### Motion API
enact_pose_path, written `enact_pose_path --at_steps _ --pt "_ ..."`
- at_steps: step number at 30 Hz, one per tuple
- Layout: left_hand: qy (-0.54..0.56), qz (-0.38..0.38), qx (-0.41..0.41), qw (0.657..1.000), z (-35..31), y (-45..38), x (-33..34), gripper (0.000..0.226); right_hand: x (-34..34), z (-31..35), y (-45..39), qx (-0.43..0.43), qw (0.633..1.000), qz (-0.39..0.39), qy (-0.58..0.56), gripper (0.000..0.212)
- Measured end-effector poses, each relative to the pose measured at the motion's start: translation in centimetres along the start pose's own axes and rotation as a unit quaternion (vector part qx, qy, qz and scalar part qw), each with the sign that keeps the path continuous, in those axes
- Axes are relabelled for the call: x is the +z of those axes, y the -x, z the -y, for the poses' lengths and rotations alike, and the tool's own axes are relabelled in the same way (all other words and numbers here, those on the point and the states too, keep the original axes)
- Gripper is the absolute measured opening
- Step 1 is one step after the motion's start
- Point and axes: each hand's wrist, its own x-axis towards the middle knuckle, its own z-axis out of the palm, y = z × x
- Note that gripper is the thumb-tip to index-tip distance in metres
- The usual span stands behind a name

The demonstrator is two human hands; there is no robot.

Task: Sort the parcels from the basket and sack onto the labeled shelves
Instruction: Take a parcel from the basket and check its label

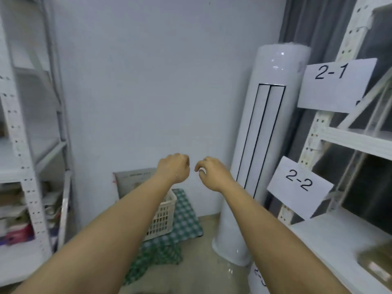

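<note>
While both arms reach forward at about waist height, nothing is held, and the view looks down a narrow room toward a pale wall.

Left hand: the left hand is seen from the back with its fingers curled under; it carries nothing.
Right hand: the right hand sits just beside the left one without touching it, fingers bent loosely, thumb and fingertips near each other, nothing between them.
Basket: a white slotted basket stands on the floor below and beyond the hands, partly hidden by the left forearm. A flat grey parcel leans upright at the back of it, against the wall.
Sack: a green-and-white checked sack lies crumpled under and around the basket, spreading toward the viewer. Whether parcels remain inside it cannot be told.
Shelves on the right: a white metal rack carries paper labels, "2-1" higher up and "2-2" lower down. A third label near the floor is cut off. One brownish item lies blurred on the lower shelf.
Shelves on the left: another white rack holds blurred boxes and packets on its lower levels.
Other: a tall white cylindrical air conditioner stands between the basket and the right rack.
Step in hand: this looks like the moment between parcels, with the hands free and heading for the basket.
Next move: it likely calls for bending down to the basket, taking the grey parcel, reading its label, and matching that to a shelf label.
</note>
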Motion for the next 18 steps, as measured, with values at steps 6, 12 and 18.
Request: enact_pose_path --at_steps 6,12,18 --pt "0.016 0.036 -0.063 0.997 10.7 1.8 0.8 0.031 6.1 7.4 -3.9 -0.015 0.998 0.054 -0.037 0.029" --pt "0.077 0.067 -0.113 0.988 18.1 1.3 4.0 0.025 11.9 9.7 -6.2 -0.015 0.992 0.102 -0.076 0.024" --pt "0.102 0.080 -0.138 0.982 21.9 -0.9 8.4 0.027 17.7 7.8 -8.7 0.038 0.974 0.142 -0.172 0.023"
